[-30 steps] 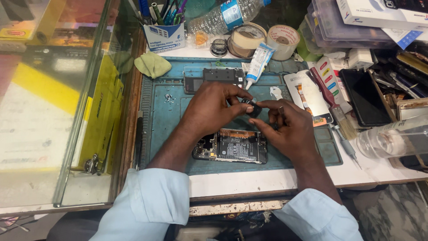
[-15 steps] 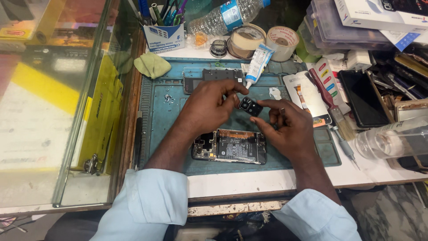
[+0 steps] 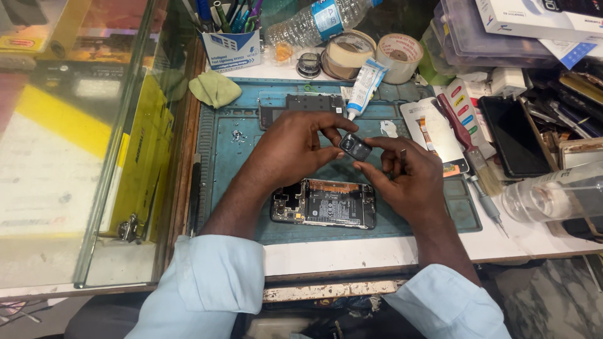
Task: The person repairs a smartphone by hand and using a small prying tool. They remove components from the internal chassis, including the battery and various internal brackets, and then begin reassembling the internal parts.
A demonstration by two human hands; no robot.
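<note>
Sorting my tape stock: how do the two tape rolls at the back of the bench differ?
The left tape roll is tan and tilted, leaning on the right one; the right tape roll is pale cream-white and sits flat. The glue tube overlaps the left roll only. Both are wide, with open cores.

phone (image 3: 324, 203) on mat (image 3: 239, 163), tube (image 3: 364, 86) behind
</note>
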